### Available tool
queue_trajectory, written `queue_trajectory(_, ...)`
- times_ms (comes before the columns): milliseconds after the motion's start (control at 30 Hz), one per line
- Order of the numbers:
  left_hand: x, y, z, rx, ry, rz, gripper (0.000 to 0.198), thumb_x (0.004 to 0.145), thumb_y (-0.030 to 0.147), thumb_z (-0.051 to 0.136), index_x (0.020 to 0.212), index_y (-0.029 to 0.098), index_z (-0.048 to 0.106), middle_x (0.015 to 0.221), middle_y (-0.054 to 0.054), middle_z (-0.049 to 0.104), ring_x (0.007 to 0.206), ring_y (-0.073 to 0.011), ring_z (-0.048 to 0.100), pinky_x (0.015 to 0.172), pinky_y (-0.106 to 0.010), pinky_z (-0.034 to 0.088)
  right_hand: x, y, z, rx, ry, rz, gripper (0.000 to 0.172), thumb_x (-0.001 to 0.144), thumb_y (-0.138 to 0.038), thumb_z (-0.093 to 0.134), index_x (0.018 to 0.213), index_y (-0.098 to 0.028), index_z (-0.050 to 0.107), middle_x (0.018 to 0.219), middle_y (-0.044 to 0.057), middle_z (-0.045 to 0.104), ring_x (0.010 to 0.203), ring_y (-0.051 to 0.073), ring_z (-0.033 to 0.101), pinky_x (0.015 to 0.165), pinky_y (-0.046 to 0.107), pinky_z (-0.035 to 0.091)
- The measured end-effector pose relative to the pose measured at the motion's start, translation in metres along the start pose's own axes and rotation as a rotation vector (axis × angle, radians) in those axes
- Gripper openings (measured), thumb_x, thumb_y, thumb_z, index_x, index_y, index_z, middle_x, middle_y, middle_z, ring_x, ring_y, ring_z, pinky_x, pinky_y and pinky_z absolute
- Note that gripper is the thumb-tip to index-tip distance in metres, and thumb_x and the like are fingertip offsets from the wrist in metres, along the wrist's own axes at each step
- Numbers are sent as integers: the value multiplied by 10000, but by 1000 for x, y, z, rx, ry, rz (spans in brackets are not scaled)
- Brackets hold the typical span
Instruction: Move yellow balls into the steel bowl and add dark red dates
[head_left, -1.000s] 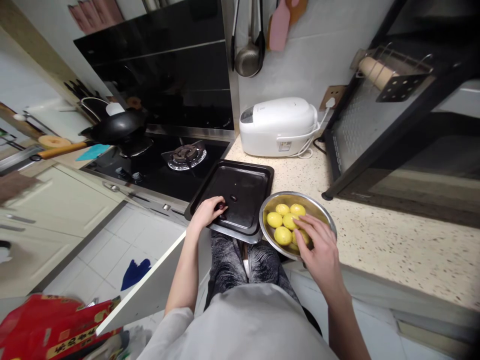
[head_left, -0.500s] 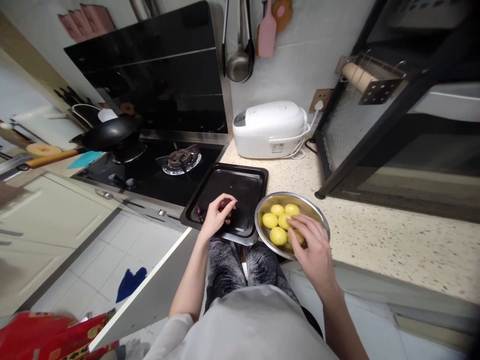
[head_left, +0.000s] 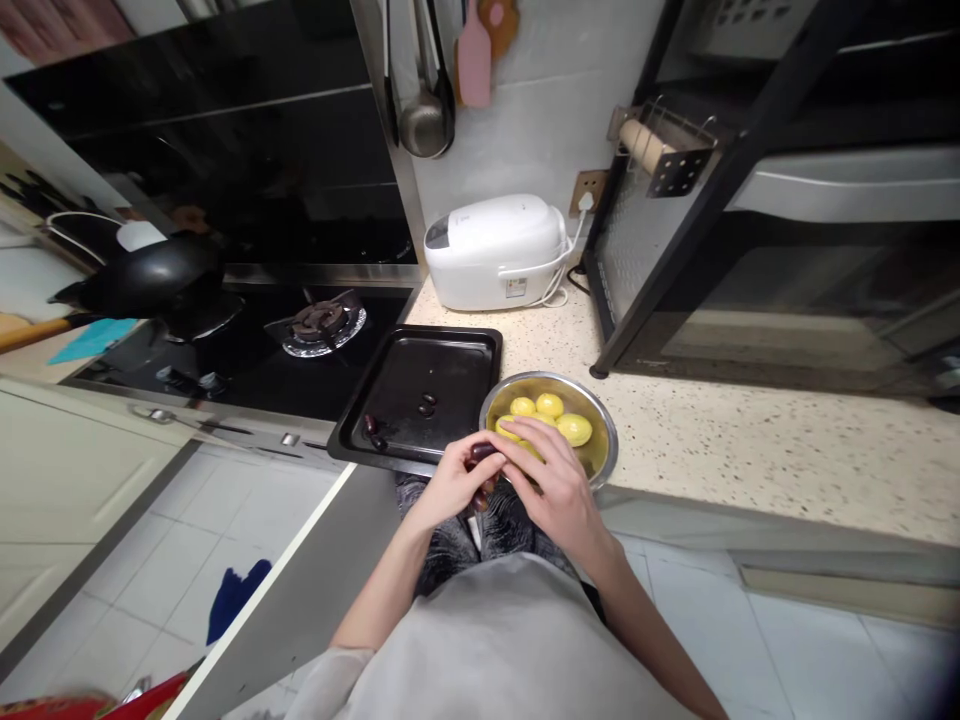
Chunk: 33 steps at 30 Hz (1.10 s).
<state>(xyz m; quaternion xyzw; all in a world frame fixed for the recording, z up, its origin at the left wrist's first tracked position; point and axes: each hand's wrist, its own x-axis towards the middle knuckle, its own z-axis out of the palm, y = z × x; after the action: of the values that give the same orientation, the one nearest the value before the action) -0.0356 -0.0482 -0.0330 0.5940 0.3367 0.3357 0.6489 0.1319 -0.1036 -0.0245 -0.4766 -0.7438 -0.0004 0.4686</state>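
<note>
Left hand grips dark fruits; right hand, grip unclear. Likely a handover; next needs gentle cupping

there are two hands, one tray, one bowl.

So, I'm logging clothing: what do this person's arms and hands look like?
The left hand, right hand and forearms are bare: no gloves, rings or watch show. A light grey left sleeve ends near the elbow; no right sleeve is in view.
</note>
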Motion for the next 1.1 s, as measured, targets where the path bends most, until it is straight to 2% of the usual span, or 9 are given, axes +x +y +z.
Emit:
queue_trajectory(233, -4, -7, 4, 30, -40, 22, 519, 885, 614, 720, 1064, 127, 690, 634, 34, 533, 508, -82, 453, 452, -181, 397, -2, 0, 0, 60, 12, -1, 298, 1008, -105, 588, 1252, -241, 691, 1231, 67, 749, 1228, 249, 649, 1073, 468, 531)
queue_trajectory(367, -4, 0, 2, -13, -22, -23, 476, 912, 584, 703, 1078, 138, 714, 766, -11, 635, 512, -53, 438, 447, -159, 356, 0, 12, -14, 49, 181, 99, 252, 984, -124, 641, 1197, -242, 703, 1124, 64, 768, 1101, 242, 690, 1008, 454, 554)
queue_trajectory(467, -5, 5, 0, -42, 24, -40, 440, 933, 559, 689, 1102, 154, 724, 791, -7, 625, 524, -49, 427, 421, -143, 314, -4, 30, -28, -58, 259, 218, 215, 988, -156, 631, 1166, -237, 720, 1096, 79, 759, 1054, 258, 682, 958, 467, 559)
queue_trajectory(633, -5, 4, 0, -38, 79, 5, 403, 943, 535, 688, 1087, 162, 736, 781, 7, 606, 537, -50, 431, 440, -145, 341, -19, 52, -36, -182, 143, 335, 174, 986, -239, 615, 1105, -221, 741, 1127, 111, 730, 1106, 304, 638, 981, 521, 534)
queue_trajectory(833, -6, 4, 4, -14, 79, 9, 389, 949, 531, 682, 1075, 167, 742, 790, 5, 610, 546, -51, 429, 457, -153, 353, -33, 56, -30, -262, 45, 414, 180, 983, -262, 582, 1058, -216, 739, 1224, 129, 705, 1207, 341, 596, 1032, 564, 493)
queue_trajectory(1100, -6, 3, 4, -3, 86, -11, 408, 940, 548, 688, 1078, 167, 730, 802, 4, 604, 544, -52, 431, 437, -148, 354, -36, 59, -29, -283, 29, 428, 167, 975, -247, 581, 1043, -217, 730, 1242, 127, 710, 1241, 350, 590, 1036, 576, 485)
